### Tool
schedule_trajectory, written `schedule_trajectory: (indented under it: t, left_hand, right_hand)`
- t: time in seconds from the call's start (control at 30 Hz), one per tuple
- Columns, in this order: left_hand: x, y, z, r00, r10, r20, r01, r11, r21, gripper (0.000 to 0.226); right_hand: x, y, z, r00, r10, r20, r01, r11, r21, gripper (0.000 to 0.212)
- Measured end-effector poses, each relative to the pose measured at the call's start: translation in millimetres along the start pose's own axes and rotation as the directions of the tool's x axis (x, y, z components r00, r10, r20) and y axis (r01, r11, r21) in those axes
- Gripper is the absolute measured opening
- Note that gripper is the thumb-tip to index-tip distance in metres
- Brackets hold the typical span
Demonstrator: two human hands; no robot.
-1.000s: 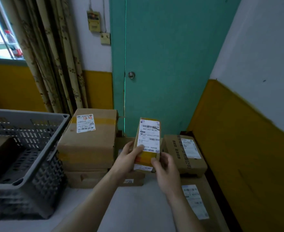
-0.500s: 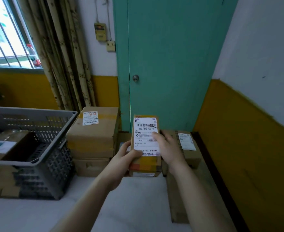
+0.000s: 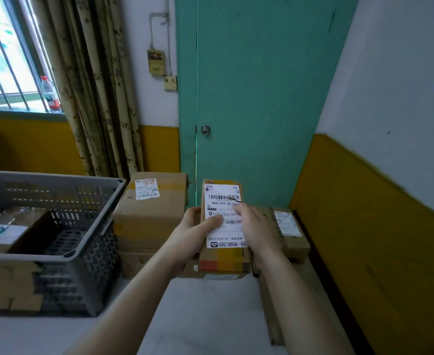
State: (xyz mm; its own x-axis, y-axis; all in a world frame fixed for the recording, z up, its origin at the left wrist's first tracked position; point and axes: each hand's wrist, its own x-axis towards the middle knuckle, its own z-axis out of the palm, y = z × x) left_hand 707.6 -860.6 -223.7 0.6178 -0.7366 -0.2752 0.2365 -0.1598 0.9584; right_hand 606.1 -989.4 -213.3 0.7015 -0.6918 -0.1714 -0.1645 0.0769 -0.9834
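A small cardboard parcel (image 3: 223,257) with a white shipping label and orange-yellow tape is held up in front of me, label facing the camera. My left hand (image 3: 192,234) grips its left edge, thumb pressed across the label. My right hand (image 3: 254,226) holds the right edge, fingers curled over the label near the barcode. The parcel's lower end hangs just above other boxes on the white surface.
A grey perforated plastic crate (image 3: 82,226) at left holds a labelled box (image 3: 8,229). A large taped carton (image 3: 149,213) sits behind the parcel, another labelled box (image 3: 287,231) at right. A teal door (image 3: 249,98), curtain and window with a bottle (image 3: 49,94) stand behind.
The parcel has come nearer and flatter toward the camera. My right hand moved from its lower edge up onto the label's right side; the view swung left, showing more window and crate.
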Motion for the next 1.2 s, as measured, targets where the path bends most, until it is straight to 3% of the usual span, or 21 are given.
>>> schedule_trajectory:
  t: [0.67, 0.87, 1.2]
  left_hand:
    - [-7.8, 1.6, -73.1, 0.999, 0.017, 0.041, -0.020, 0.997, 0.071, 0.070]
    - [-9.6, 2.5, -89.6, 0.998, 0.015, 0.061, -0.018, 0.999, 0.047, 0.067]
    - [-17.1, -3.1, -101.7, 0.997, 0.019, 0.079, -0.022, 0.999, 0.042, 0.069]
  right_hand:
    - [-12.2, -9.0, 75.9, 0.993, -0.031, -0.116, 0.020, 0.995, -0.095, 0.028]
    - [-15.0, -4.7, 87.3, 0.997, -0.021, -0.076, 0.018, 0.999, -0.047, 0.028]
    - [-23.0, 2.9, 101.8, 0.985, -0.061, -0.164, 0.054, 0.998, -0.045, 0.022]
